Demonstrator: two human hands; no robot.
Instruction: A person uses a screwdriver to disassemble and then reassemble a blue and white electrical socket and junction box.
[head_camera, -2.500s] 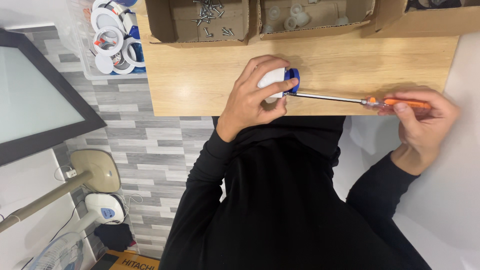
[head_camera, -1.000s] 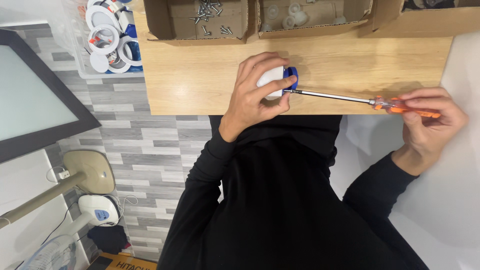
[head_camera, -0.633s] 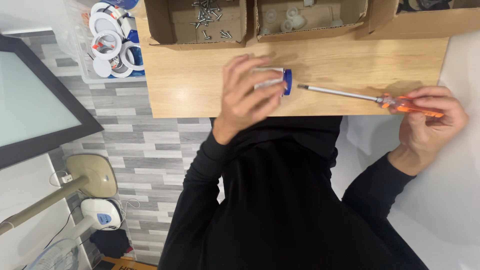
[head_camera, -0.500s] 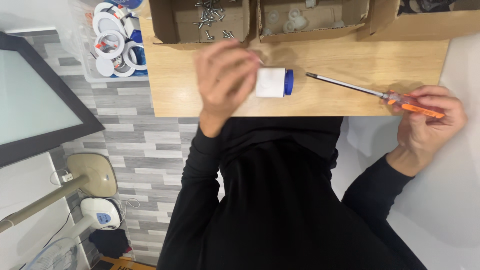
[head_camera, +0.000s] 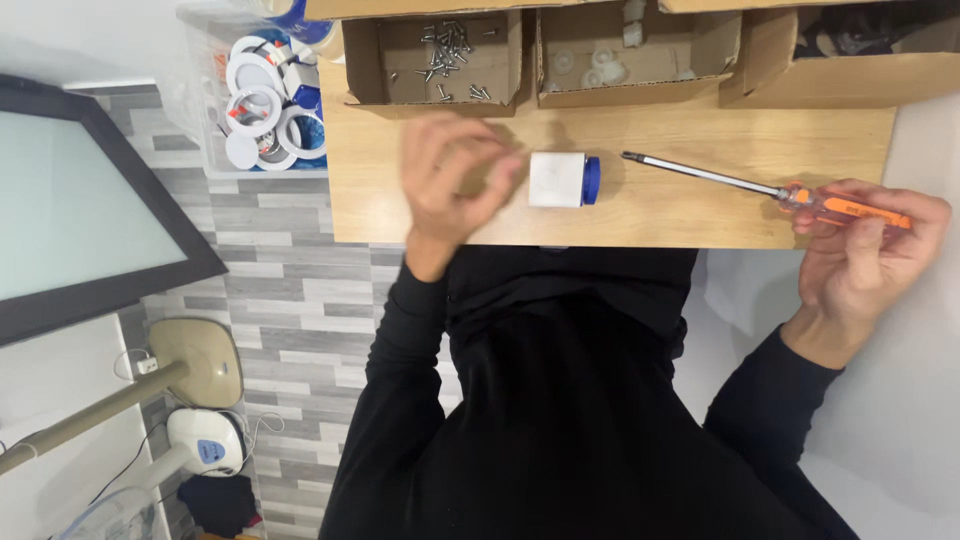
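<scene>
Left hand (head_camera: 455, 180): ours, fingers loosely curled, holding nothing, hovering at 9 o'clock of the small white-and-blue plastic cylinder (head_camera: 562, 180) on the wooden tabletop (head_camera: 690, 205).
Right hand (head_camera: 865, 250): closed on the orange-handled screwdriver (head_camera: 770, 190) — we should keep its tip level.

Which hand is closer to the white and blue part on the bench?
The left hand, just beside the white and blue part without touching it. The right hand is further off, holding the screwdriver.
</scene>
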